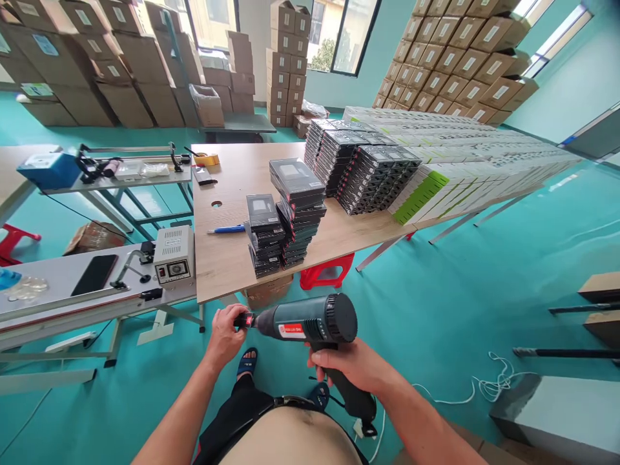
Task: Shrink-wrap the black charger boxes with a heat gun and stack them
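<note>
My right hand (346,365) grips the handle of a dark green heat gun (303,320), whose nozzle points left. At the nozzle's tip, my left hand (225,332) holds a small black box (245,320) with a red patch; its far part is hidden by my fingers. Beyond my hands, on the wooden table (232,271), stand a shorter stack of black boxes (264,229) and a taller stack (298,200) beside it. A blue pen-like tool (227,229) lies left of the stacks.
Many shiny black boxes (358,161) are piled farther back, against long rows of white boxes (465,148). Left of the table, a side bench carries a grey control unit (174,255) and a phone (95,274). A red stool (327,271) is under the table; white cable (494,381) lies on the floor.
</note>
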`<state>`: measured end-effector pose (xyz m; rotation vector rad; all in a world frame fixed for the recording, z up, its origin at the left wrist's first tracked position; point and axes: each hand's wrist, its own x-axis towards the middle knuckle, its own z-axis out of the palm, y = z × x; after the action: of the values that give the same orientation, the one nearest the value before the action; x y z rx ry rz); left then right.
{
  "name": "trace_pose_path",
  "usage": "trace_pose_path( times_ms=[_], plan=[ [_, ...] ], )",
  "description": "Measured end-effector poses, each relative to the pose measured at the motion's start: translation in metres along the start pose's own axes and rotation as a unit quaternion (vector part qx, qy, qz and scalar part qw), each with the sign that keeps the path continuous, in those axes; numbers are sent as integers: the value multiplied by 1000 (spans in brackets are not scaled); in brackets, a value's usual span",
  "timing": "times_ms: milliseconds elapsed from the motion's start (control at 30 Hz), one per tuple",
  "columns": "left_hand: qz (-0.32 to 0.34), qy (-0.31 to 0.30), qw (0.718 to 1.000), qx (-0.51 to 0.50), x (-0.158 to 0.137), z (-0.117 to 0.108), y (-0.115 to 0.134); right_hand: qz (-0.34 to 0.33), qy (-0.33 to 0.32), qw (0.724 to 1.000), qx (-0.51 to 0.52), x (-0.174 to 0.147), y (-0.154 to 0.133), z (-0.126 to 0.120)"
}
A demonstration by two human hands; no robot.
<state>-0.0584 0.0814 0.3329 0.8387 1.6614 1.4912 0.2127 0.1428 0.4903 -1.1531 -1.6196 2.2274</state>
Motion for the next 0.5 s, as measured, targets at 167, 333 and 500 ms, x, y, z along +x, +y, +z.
trace_pose_path(
  times_ms=[167, 333, 500],
  plan=[
    [22, 4, 998, 66, 3, -5, -9, -14, 51, 998, 31, 4, 7, -4],
    [-105, -41, 989, -99, 7, -14, -22, 30, 61, 995, 70, -5, 16, -29],
    [-296, -30, 868, -399, 10, -16, -36, 8, -17, 991, 134, -12, 14, -22]
  ],
)
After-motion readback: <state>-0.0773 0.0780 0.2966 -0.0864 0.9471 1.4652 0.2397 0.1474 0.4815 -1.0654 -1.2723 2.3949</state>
